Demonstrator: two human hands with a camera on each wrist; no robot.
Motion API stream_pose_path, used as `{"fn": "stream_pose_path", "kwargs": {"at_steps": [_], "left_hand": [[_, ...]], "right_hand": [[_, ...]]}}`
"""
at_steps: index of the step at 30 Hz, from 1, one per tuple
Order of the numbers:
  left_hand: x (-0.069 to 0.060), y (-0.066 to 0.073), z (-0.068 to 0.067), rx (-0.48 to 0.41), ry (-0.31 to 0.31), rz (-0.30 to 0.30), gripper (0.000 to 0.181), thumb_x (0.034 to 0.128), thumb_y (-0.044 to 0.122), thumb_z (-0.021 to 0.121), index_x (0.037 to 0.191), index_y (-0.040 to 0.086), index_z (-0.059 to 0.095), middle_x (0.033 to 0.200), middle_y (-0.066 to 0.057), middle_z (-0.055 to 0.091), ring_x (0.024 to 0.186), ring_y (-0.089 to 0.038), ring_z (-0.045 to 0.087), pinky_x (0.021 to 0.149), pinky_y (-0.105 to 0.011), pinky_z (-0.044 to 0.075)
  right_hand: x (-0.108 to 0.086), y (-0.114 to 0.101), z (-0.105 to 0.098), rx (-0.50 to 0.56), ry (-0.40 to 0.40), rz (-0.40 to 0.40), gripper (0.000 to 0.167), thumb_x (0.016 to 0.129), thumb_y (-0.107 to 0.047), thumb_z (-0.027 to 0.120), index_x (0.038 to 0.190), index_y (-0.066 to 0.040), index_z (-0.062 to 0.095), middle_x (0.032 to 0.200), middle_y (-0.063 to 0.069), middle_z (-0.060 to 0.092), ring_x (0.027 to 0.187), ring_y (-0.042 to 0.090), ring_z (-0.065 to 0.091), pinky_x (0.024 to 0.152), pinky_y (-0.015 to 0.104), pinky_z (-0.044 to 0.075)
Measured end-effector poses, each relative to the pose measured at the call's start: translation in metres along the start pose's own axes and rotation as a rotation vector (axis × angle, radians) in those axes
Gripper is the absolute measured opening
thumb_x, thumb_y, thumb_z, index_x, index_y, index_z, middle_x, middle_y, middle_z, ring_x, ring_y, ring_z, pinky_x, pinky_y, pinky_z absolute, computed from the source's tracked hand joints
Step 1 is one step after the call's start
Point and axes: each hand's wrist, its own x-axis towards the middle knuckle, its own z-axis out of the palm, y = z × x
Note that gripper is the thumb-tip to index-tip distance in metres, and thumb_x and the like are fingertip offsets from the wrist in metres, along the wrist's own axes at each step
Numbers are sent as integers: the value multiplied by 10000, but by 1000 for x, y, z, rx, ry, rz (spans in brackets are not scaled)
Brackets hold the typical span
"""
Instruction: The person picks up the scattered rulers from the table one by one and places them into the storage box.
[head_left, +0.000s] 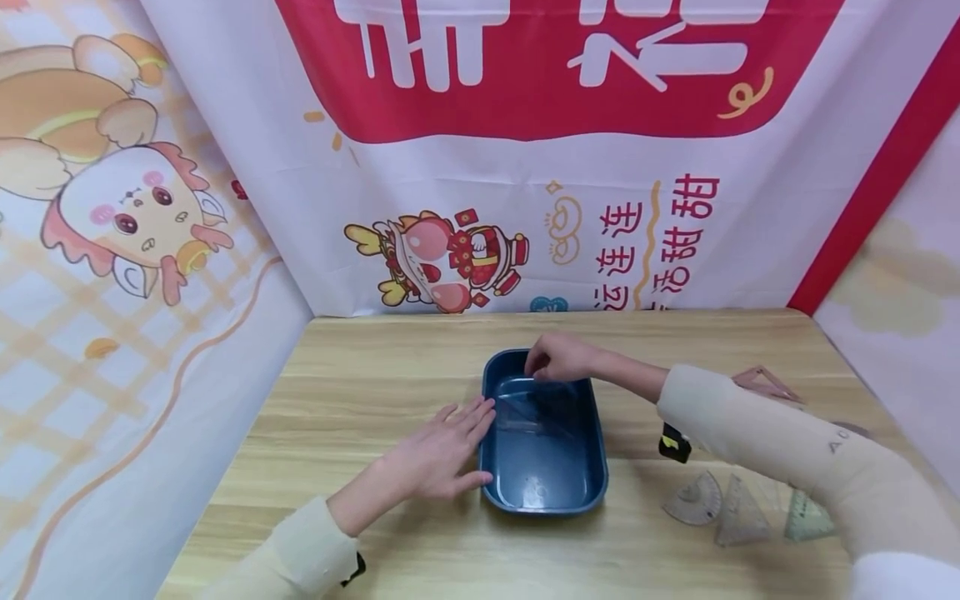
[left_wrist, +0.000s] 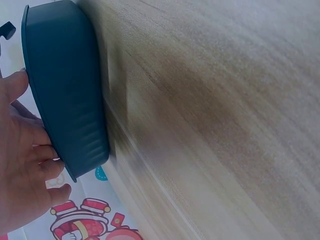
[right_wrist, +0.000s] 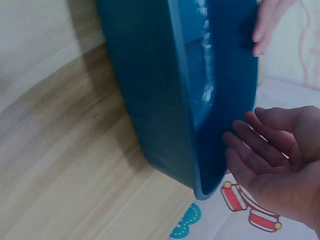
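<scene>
A dark blue rectangular tray point(head_left: 543, 492) stands on the table, and a clear, thin piece point(head_left: 528, 417) lies faintly visible inside it. My left hand point(head_left: 442, 454) touches the tray's left rim with spread fingers; the left wrist view shows that hand point(left_wrist: 25, 165) against the rim of the tray point(left_wrist: 70, 95). At the far end, my right hand point(head_left: 566, 358) reaches over the tray with bent fingers. In the right wrist view the right hand point(right_wrist: 280, 160) has loosely curved fingers at the tray point(right_wrist: 150, 100), with nothing visible between them.
Right of the tray lie a clear protractor point(head_left: 696, 500), a clear triangle point(head_left: 741, 512) and a greenish triangle point(head_left: 808, 517). A pinkish triangle point(head_left: 767, 383) lies farther back, partly behind the right sleeve. Printed cloth point(head_left: 450, 183) hangs behind the wooden table point(head_left: 375, 367).
</scene>
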Motion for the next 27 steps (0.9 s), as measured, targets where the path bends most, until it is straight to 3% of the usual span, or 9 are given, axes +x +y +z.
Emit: {"fn": "stream_pose_path", "kwargs": {"at_steps": [4,7,19,27], "left_hand": [[0,-1,0,9,6,2,886,964,672,422,1581,60,249,1678,-116,170,1560,-283,147,1223,-546,254],[0,-1,1,0,0,-2,885,963,667,430,1580,59,249,1678,-117,170,1561,-284,143,1226,-546,249],[0,-1,-1,7,2,6,880,967,664,425,1577,52,256,1677,-118,175,1560,-287,154,1214,-551,275],[1,0,-1,-2,-10,2,877,965,654,443,1577,53,258,1676,-121,179,1560,-290,151,1214,-557,271]], "right_hand": [[-17,-3,-8,51,8,-78,182,952,-84,650,1097,-84,761,1039,85,749,862,123,664,875,329,588],[-30,-5,-12,96,6,-92,189,950,-93,659,1114,-84,752,1062,85,751,893,122,685,881,327,595],[-81,-7,-21,204,34,-35,253,924,-136,710,1176,-139,727,1148,27,732,1048,182,695,904,327,591],[-114,2,-15,254,45,25,307,907,-142,729,1214,-152,709,1227,67,711,1180,251,658,1032,451,522]]}}
